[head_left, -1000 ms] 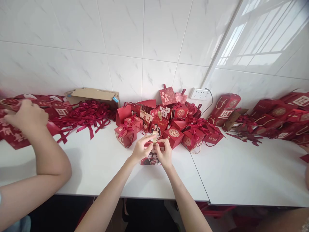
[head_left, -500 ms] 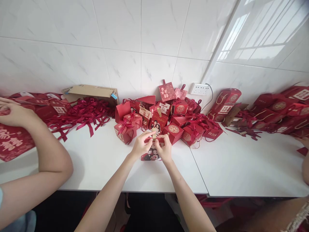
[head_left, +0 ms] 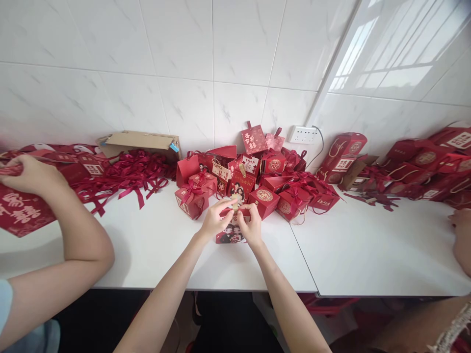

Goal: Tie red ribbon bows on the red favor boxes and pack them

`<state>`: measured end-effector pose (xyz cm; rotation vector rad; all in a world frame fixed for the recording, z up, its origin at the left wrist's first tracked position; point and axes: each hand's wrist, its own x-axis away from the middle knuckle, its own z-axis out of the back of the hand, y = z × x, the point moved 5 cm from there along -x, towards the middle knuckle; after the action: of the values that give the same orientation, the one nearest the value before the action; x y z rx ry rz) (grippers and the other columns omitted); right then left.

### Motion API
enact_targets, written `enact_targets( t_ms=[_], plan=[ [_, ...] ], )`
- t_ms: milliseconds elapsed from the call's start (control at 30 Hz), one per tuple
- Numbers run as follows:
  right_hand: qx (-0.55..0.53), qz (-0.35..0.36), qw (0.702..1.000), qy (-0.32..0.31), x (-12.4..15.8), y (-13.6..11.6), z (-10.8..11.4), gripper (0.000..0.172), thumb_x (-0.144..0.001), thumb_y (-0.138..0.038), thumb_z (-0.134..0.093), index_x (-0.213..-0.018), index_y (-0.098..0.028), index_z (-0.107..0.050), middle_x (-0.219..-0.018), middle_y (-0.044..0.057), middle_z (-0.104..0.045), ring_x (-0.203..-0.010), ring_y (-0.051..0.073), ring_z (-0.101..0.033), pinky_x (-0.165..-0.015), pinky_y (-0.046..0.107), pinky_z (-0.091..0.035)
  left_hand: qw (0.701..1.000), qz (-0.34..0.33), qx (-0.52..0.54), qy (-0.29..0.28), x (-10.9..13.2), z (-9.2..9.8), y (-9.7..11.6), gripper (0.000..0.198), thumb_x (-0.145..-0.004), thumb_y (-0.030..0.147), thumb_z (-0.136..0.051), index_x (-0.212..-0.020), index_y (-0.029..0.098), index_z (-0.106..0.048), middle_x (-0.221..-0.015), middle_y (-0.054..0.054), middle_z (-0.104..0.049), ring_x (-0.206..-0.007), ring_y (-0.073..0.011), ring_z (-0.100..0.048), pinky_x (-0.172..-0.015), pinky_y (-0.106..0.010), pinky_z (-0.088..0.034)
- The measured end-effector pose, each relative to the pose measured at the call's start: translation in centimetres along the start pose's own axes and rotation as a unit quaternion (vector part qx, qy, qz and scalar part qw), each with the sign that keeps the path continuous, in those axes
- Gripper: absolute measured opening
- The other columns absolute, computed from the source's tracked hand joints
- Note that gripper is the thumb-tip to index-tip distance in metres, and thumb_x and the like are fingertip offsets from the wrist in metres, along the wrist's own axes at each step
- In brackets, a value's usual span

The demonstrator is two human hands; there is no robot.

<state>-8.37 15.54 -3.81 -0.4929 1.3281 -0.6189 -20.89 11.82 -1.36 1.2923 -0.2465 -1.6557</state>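
Observation:
A red gift box (head_left: 228,237) printed with a cartoon couple stands on the white table in front of me. Above its top edge a short gold ribbon (head_left: 234,200) sticks up. My left hand (head_left: 216,219) pinches the ribbon from the left, thumb and forefinger together. From the other side my right hand (head_left: 250,224) pinches at the same ribbon, its fingertips almost touching the left ones. Both hands cover the upper part of the box. Just behind them stands another couple-printed box (head_left: 243,185) with a gold ribbon loop.
Finished-looking red boxes (head_left: 192,202) crowd the table behind my hands. Dark red ribbons (head_left: 142,169) spill from a cardboard box (head_left: 138,139) at left. A co-worker's arm (head_left: 84,230) holds a red bag (head_left: 25,211). More boxes (head_left: 423,159) and another person's hand (head_left: 461,240) are right.
My hands stay at the ribbon with hardly any movement. At left the co-worker's hand and red bag have shifted slightly; at right another person's hand shows more.

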Motion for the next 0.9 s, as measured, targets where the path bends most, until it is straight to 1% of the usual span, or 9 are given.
enact_targets(
  t_ms=[267,467,600,800,833,900],
  plan=[
    [-0.002,-0.001,1.0,-0.004,0.11,-0.05,0.07,0.005,-0.084,-0.021,-0.048,-0.086,-0.02,-0.052,-0.08,0.001,-0.054,-0.076,0.016,-0.054,-0.07,0.03,-0.046,1.0,0.007,-0.002,0.004,-0.01,-0.03,-0.14,0.034,-0.075,0.014,-0.049,-0.106,0.017,-0.064,-0.099,-0.007,-0.067,-0.093,-0.0179,-0.063,-0.083,-0.029,-0.053],
    [0.001,-0.003,1.0,-0.007,0.11,0.06,-0.02,0.005,-0.084,-0.021,-0.048,-0.085,-0.02,-0.052,-0.08,0.001,-0.054,-0.076,0.015,-0.054,-0.07,0.029,-0.045,1.0,0.029,-0.005,0.003,0.09,-0.07,-0.26,0.036,-0.075,0.013,-0.047,-0.107,0.014,-0.064,-0.102,-0.008,-0.067,-0.097,-0.0193,-0.063,-0.083,-0.03,-0.054],
    [0.004,-0.007,1.0,-0.014,0.06,0.02,-0.09,0.005,-0.084,-0.022,-0.047,-0.084,-0.02,-0.052,-0.079,0.001,-0.053,-0.075,0.015,-0.053,-0.071,0.028,-0.045,0.999,0.042,-0.001,-0.001,0.15,-0.21,-0.46,0.037,-0.075,0.014,-0.046,-0.108,0.015,-0.063,-0.105,-0.007,-0.067,-0.099,-0.0186,-0.063,-0.082,-0.028,-0.055],
    [0.013,-0.017,1.0,-0.023,-0.19,0.14,-0.24,0.006,-0.083,-0.024,-0.046,-0.084,-0.02,-0.051,-0.079,0.001,-0.053,-0.075,0.016,-0.054,-0.071,0.029,-0.046,0.999,0.046,0.005,-0.001,-0.18,-0.16,-0.39,0.035,-0.074,0.014,-0.045,-0.105,0.015,-0.063,-0.109,-0.007,-0.066,-0.103,-0.0196,-0.062,-0.085,-0.03,-0.054],
    [0.014,-0.019,0.999,-0.022,-0.23,0.15,-0.29,0.007,-0.083,-0.025,-0.046,-0.083,-0.02,-0.051,-0.079,0.002,-0.053,-0.076,0.016,-0.054,-0.071,0.029,-0.046,0.999,0.045,0.004,0.0,-0.16,-0.16,-0.32,0.036,-0.075,0.014,-0.045,-0.107,0.016,-0.062,-0.111,-0.007,-0.065,-0.104,-0.0196,-0.061,-0.086,-0.031,-0.054],
    [0.017,-0.024,0.999,-0.019,-0.16,0.22,-0.37,0.009,-0.084,-0.027,-0.045,-0.083,-0.02,-0.051,-0.079,0.002,-0.054,-0.076,0.017,-0.055,-0.072,0.03,-0.047,0.999,0.049,0.006,0.015,0.21,-0.16,-0.3,0.041,-0.076,0.016,-0.047,-0.116,0.017,-0.055,-0.112,-0.007,-0.065,-0.105,-0.0191,-0.06,-0.09,-0.032,-0.051]
  ],
)
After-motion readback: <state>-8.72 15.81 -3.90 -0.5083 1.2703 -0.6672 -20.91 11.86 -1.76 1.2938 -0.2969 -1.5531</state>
